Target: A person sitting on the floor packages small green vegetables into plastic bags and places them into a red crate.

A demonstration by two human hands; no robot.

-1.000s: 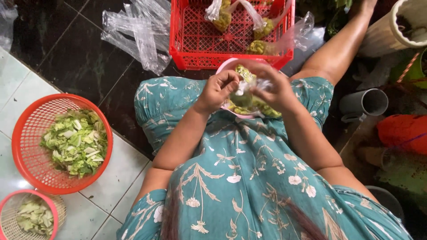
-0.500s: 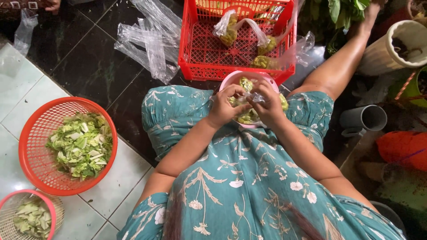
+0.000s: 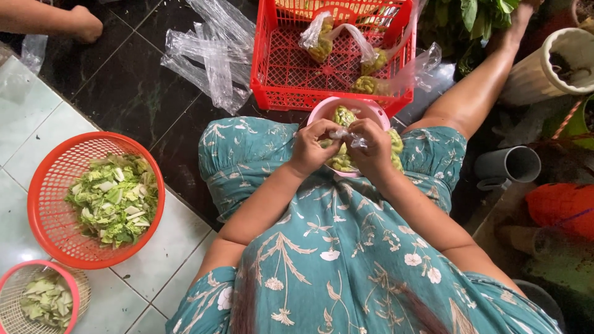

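Floor, seen from above; seated person in a teal flowered dress, legs out over dark tiles.

Far left, low: small pink basket [image 3: 38, 300] of pale green leaf pieces. Above it, large orange basket [image 3: 96, 199] heaped with chopped greens. Neither has shifted on the floor since a second ago.

Top left: another person's hand [image 3: 83, 25] rests on the dark tile, newly in view as the camera tipped.

Centre top: loose clear plastic bags [image 3: 207, 52] strewn beside the red crate [image 3: 334, 52], which holds several filled, tied bags.

Centre: pink bowl [image 3: 318, 110] of yellow-green vegetables sits on the lap. Left hand [image 3: 312, 145] and right hand [image 3: 371, 147] have drawn together over it; a second ago they were raised a little apart, holding a filled bag. Now fingers [image 3: 331, 127] of both hands are clenched on the twisted neck of a small clear bag [image 3: 345, 135], just above the bowl, touching each other. Judgement: filling seems done for this bag, and the closing knot or twist is in hand
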